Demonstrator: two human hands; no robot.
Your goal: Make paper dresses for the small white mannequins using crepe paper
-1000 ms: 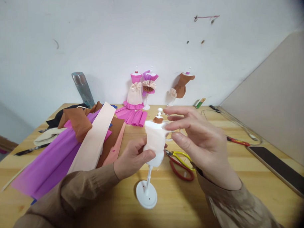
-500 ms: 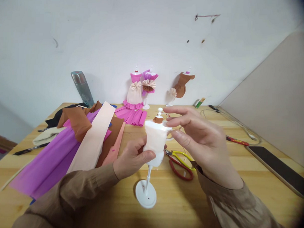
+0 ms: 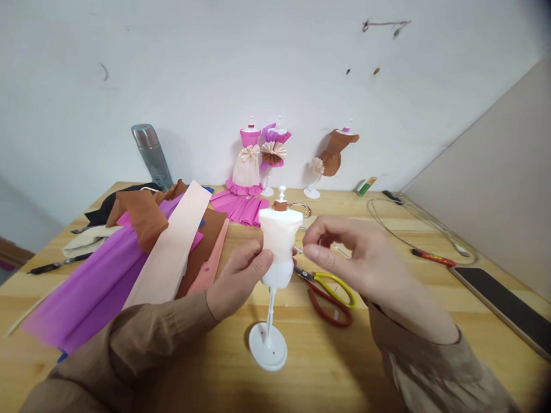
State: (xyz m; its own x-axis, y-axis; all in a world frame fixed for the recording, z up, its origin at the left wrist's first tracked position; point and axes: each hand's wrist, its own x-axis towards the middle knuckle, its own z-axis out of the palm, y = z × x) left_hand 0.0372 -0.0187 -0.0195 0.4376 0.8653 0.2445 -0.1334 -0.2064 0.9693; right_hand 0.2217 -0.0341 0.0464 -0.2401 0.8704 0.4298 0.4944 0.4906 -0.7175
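My left hand [image 3: 239, 277] grips a small white dress form [image 3: 281, 246] by its torso, thumb in front and fingertips showing behind its right side. The form stands upright on a thin stem above a round white base [image 3: 268, 346], and a brown band [image 3: 280, 205] circles its neck. Just right of the torso, my right hand [image 3: 359, 251] is curled, its thumb and forefinger brought close together near the form. What they pinch, if anything, I cannot make out. Scissors [image 3: 330, 314] with red and yellow handles lie on the table behind and below that hand.
Purple, cream and brown crepe paper [image 3: 168, 251] is heaped at left. A bottle [image 3: 151, 157] leans by the wall. Dressed forms stand at the back, one in pink and cream [image 3: 248, 163], another in brown [image 3: 334, 154]. At right lie a phone [image 3: 502, 308] and a cable [image 3: 431, 218].
My right hand has moved down from the form's neck and shoulder to beside its torso, its fingers curling in. My left hand keeps hold of the form, now turned slightly more to the front.
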